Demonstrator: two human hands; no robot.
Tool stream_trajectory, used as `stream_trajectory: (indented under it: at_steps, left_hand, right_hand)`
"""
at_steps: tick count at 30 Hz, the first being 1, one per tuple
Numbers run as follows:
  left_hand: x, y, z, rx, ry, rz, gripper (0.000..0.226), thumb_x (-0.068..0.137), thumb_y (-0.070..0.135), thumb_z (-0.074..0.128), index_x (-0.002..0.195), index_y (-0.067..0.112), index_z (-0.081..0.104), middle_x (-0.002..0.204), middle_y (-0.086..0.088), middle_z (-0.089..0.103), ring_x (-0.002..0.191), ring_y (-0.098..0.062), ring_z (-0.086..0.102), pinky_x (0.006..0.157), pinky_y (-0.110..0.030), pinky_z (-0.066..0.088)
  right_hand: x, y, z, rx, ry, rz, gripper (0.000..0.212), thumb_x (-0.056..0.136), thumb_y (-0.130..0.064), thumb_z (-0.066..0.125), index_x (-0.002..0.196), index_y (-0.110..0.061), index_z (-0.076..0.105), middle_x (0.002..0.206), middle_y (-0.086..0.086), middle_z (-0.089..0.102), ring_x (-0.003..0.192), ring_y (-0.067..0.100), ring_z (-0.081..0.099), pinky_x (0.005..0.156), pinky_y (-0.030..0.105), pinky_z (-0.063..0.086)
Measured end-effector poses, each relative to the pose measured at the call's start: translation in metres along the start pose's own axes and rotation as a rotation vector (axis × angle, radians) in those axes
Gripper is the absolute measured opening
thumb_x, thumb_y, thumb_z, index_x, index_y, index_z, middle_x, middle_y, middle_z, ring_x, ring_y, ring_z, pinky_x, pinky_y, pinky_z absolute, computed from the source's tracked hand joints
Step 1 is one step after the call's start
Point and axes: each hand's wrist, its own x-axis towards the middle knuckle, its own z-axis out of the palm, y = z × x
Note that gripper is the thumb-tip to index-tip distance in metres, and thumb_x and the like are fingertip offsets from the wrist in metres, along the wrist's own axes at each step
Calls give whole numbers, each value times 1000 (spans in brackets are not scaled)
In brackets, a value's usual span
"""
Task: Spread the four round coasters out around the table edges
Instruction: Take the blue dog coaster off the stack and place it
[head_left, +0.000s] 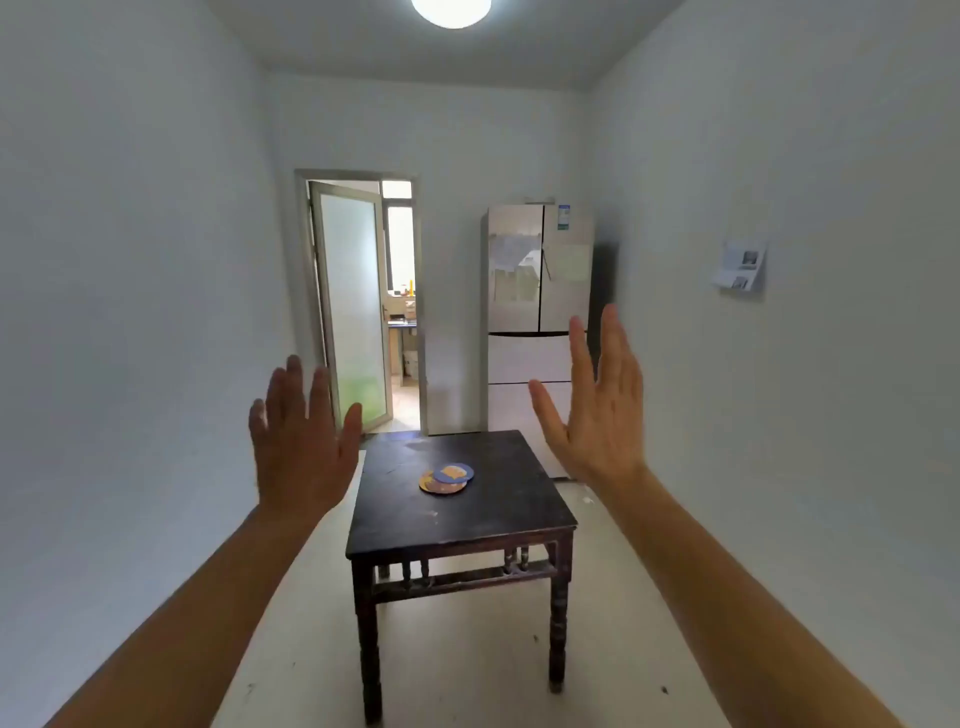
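Observation:
A small pile of round coasters (447, 479), orange and blue, lies overlapping near the middle of a dark square wooden table (493, 514). How many are in the pile I cannot tell. My left hand (301, 447) is raised in the air to the left of the table, fingers spread, holding nothing. My right hand (597, 410) is raised to the right of the table, palm turned inward, fingers apart and empty. Both hands are well above and short of the coasters.
The table stands a few steps ahead on a pale floor. Behind it are a tall fridge (540, 322) and an open glass door (353, 306) into another room. White walls run along both sides; a paper holder (740, 267) hangs on the right wall.

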Motion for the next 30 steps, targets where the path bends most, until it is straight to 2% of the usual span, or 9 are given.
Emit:
stream_trajectory:
  at_steps: [2,4,8,12,15,20,25,27,30]
  left_hand:
    - [0,27,9,34,-67,42,65,99,50,34,150,10,34,162,-19,22,149,-38,21,116,-58,19]
    - [-4,48,23,73,-139,115,67,99,51,35,152,12,30,164,-16,17,150,-35,18,118,-58,17]
    - [-3,66,40,86,-152,145,69,98,53,35,154,14,26,165,-14,14,151,-34,16,118,-57,16]
    - [7,86,43,92,-90,187,66,99,50,36,152,12,29,164,-16,18,150,-35,19,117,-58,19]
    - [7,89,55,144,-103,207,68,98,53,34,154,15,25,165,-14,12,151,-34,13,119,-57,13]
    - [-4,75,104,218,-204,214,70,97,57,31,155,20,21,166,-11,5,153,-32,4,119,-55,1]
    - [2,44,178,192,-255,196,66,98,54,36,152,17,32,164,-16,17,150,-37,16,117,-62,11]
    - [9,28,216,195,-283,189,67,97,56,31,152,17,33,163,-17,20,149,-37,19,117,-63,15]
    - [27,-1,282,160,-325,159,68,97,58,28,153,19,28,165,-15,14,151,-35,14,118,-62,11]
  right_hand:
    - [-17,1,17,-104,-192,28,79,98,-65,26,160,-24,-2,167,11,-10,154,29,-3,122,53,16]
    - [-37,9,38,-158,-294,7,79,97,-68,20,159,-26,-5,167,8,-15,154,28,-7,123,51,10]
    - [-30,30,48,-171,-289,4,80,97,-69,20,159,-26,-5,167,7,-13,153,27,-9,120,46,-1]
    - [-25,56,51,-160,-279,15,78,98,-67,18,160,-25,-3,167,9,-9,154,30,0,122,48,5]
    - [-32,72,64,-146,-311,21,78,97,-67,19,159,-24,-2,167,11,-7,154,32,2,122,48,5]
    - [-72,92,113,-106,-398,34,80,96,-68,22,160,-24,2,167,12,-5,153,34,5,121,50,9]
    - [-89,107,192,-77,-493,54,81,95,-70,23,160,-26,3,167,10,-8,153,31,-3,120,49,6]
    - [-92,109,231,-69,-531,60,81,95,-70,21,160,-26,3,168,10,-7,153,32,1,119,48,6]
    - [-90,109,298,-95,-589,50,80,95,-70,19,160,-26,4,168,10,-2,153,32,8,119,46,5]
